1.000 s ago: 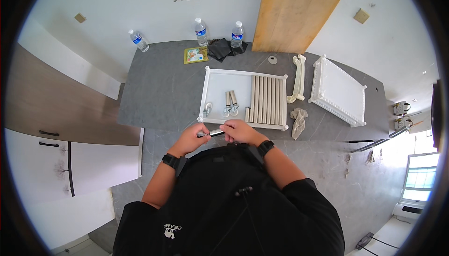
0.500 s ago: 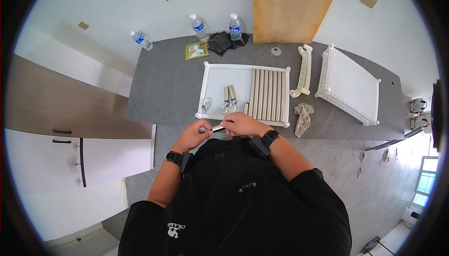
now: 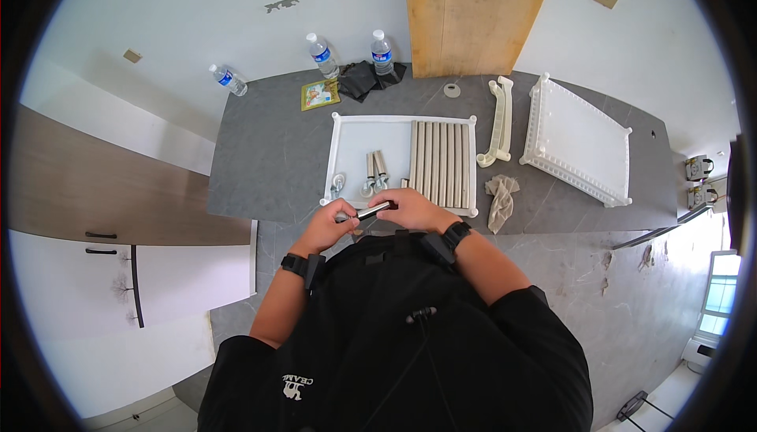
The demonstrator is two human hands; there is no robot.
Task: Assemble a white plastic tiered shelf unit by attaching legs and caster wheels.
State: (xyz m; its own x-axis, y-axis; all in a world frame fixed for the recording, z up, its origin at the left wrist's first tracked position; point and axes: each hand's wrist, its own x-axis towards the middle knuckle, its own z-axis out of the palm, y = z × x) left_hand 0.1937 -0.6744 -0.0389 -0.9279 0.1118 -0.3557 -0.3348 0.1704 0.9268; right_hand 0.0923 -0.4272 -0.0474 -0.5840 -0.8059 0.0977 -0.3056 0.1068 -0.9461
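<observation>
Between my two hands, close in front of my body at the table's near edge, is a short metal tube (image 3: 373, 211). My left hand (image 3: 325, 228) pinches its left end, and whatever else is in those fingers is mostly hidden. The fingers of my right hand (image 3: 416, 211) close round the tube's right end. Just beyond lies a white rimmed shelf panel (image 3: 363, 134). On it rest several long metal tubes (image 3: 439, 164) side by side, two short tubes with caster wheels (image 3: 375, 172), and a loose caster wheel (image 3: 338, 185).
On the grey table (image 3: 268, 140), a cream plastic bracket (image 3: 499, 120) and a crumpled cloth (image 3: 502, 199) lie right of the panel. Stacked white shelf panels (image 3: 579, 140) stand farther right. Along the back are water bottles (image 3: 382, 53), a black bag (image 3: 359, 81) and a yellow-green packet (image 3: 319, 95).
My right hand has shifted slightly to the right along the tube, so more of the tube shows between my hands. The whole view has shifted a little.
</observation>
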